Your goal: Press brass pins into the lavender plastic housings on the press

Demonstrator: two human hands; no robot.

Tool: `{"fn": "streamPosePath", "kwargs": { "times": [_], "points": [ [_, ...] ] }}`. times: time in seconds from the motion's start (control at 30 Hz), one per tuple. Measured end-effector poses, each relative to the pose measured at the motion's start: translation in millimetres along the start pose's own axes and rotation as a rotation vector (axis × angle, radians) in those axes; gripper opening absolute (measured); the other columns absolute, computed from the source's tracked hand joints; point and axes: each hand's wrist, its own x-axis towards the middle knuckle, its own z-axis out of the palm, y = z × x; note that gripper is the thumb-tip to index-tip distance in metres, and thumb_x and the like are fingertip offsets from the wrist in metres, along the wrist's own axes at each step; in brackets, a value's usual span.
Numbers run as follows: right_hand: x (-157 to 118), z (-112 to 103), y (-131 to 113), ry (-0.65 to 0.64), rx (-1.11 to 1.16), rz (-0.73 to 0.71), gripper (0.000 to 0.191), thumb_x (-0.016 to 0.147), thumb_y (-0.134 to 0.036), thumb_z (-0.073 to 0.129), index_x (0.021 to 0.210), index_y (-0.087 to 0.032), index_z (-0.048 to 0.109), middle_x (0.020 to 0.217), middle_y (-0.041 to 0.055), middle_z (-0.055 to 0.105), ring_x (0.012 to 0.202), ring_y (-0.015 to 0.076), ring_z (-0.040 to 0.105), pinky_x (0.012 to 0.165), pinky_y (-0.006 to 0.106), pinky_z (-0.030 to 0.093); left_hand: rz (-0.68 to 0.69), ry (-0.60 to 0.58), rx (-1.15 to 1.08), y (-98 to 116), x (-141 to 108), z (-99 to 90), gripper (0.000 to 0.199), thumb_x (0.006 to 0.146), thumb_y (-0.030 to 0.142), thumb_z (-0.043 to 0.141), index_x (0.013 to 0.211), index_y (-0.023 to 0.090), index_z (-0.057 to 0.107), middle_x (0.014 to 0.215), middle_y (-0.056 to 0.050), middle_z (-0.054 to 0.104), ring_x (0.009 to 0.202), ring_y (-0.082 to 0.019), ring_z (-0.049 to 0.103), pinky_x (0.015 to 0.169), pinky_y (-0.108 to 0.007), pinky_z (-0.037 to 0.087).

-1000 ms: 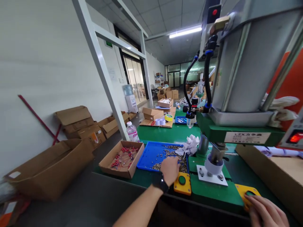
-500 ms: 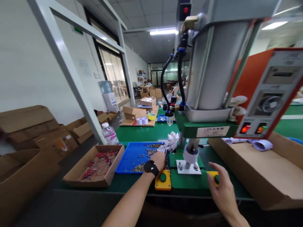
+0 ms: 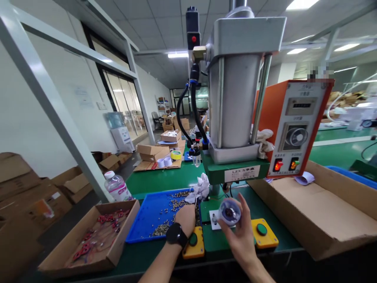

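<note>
My right hand (image 3: 243,236) grips a round, pale purple cup-shaped part (image 3: 229,212) with a dark centre between thumb and fingers. It holds the part just above the white fixture plate (image 3: 214,220) under the press (image 3: 235,106). My left hand (image 3: 186,218), with a black watch at the wrist, reaches over the right side of the blue tray (image 3: 141,222). Small metal pieces (image 3: 161,229) lie scattered in that tray. The back of the hand hides its fingers. Beyond it is a crumpled white cloth or paper (image 3: 200,188).
Yellow button boxes stand left (image 3: 194,251) and right (image 3: 266,236) of the fixture. A cardboard tray (image 3: 123,236) with red wired parts is at left, beside a plastic bottle (image 3: 117,186). A large cardboard box (image 3: 306,224) and the orange control box (image 3: 277,118) are at right.
My right hand has moved left from beside the right button box and taken hold of the cup-shaped part at the fixture. My left hand stays over the blue tray. The view has turned right.
</note>
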Motion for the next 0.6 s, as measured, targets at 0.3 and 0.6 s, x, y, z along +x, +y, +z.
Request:
{"fn": "streamPosePath", "kwargs": {
  "times": [0.3,0.6],
  "points": [
    [-64,-14,13,-0.162,-0.096,-0.087,0.079,0.082,-0.030,0.065,0.148,-0.030,0.021,0.137,0.0096,0.053,0.124,0.0278,0.053,0.105,0.044,0.043,-0.004,-0.033,0.017,4,4,1.3,0.029,0.088,0.016,0.038,0.096,0.018,0.066,0.100,-0.012,0.071,0.097,-0.022,0.066,0.079,-0.031,0.047],
    [-149,-25,138,-0.416,-0.324,0.054,0.054,0.070,-0.040,0.067,0.119,-0.022,0.062,0.105,0.0132,0.072,0.092,0.0343,0.070,0.077,0.043,0.059,0.110,-0.096,-0.001,7,13,-2.2,0.025,0.079,0.009,0.047,0.086,0.014,0.071,0.094,-0.016,0.073,0.094,-0.023,0.068,0.077,-0.030,0.048]
  ]
}}
